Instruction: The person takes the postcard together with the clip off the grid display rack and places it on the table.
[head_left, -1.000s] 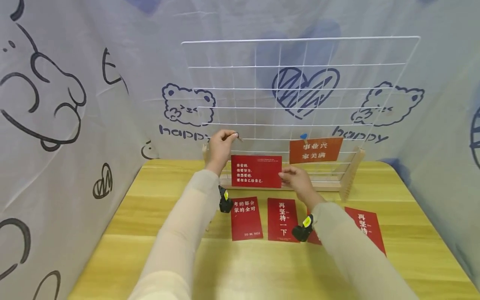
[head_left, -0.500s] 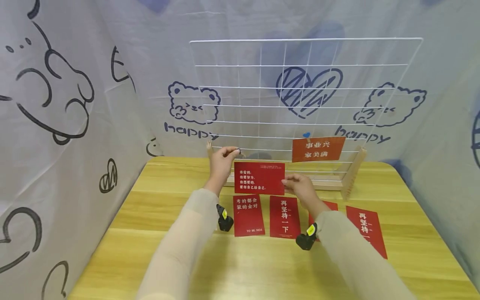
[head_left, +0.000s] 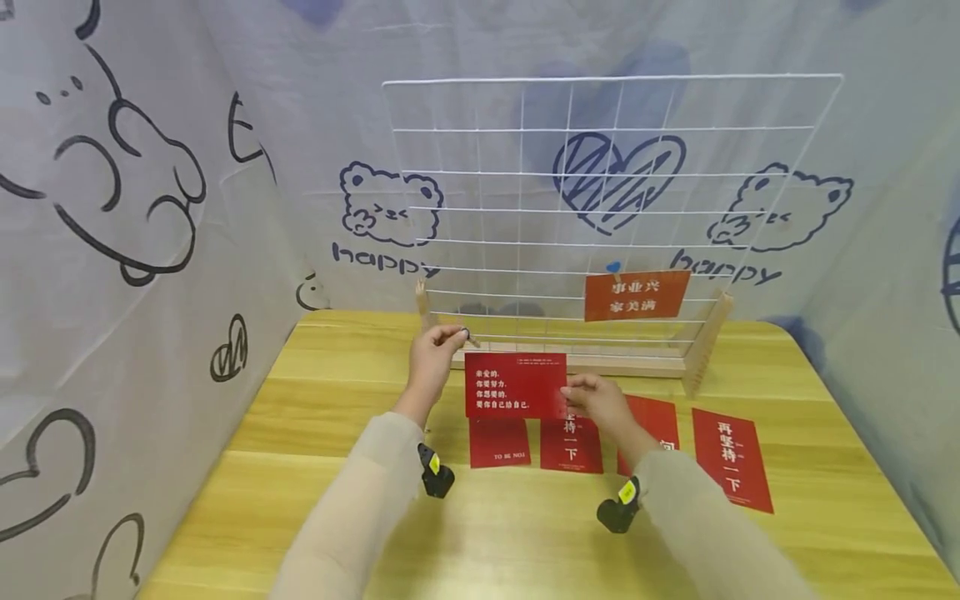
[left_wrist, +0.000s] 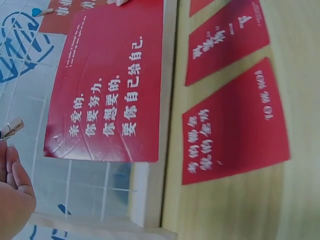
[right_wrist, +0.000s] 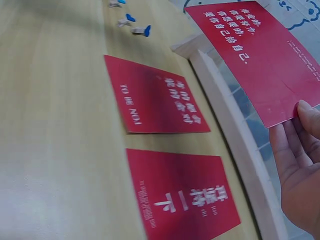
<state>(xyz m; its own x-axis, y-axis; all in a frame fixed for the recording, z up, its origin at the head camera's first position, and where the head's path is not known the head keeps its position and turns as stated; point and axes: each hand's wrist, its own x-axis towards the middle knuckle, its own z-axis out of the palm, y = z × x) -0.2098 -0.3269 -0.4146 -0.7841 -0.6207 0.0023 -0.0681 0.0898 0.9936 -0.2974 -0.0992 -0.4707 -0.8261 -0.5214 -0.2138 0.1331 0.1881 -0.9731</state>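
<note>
My right hand (head_left: 603, 406) pinches the right edge of a red card (head_left: 516, 385) printed with white characters, thumb in front. The card is held upright in front of the wooden base of a white wire grid. Just off the card's upper left corner, my left hand (head_left: 433, 362) pinches a small wooden clothespin (left_wrist: 12, 128); the clothespin is apart from the card. Higher on the grid, an orange-red card (head_left: 637, 296) hangs from a clip with a blue heart (head_left: 613, 267).
The white wire grid (head_left: 570, 173) stands in a wooden base (head_left: 630, 365) at the back of the table. Several red cards, one of them a card (head_left: 731, 458) at the right, lie in a row before it. Several blue-topped clothespins (right_wrist: 141, 31) lie on the tabletop.
Both hands have come down and nearer to me, the card and clothespin with them. The held card now overlaps the tops of cards on the table in the head view.
</note>
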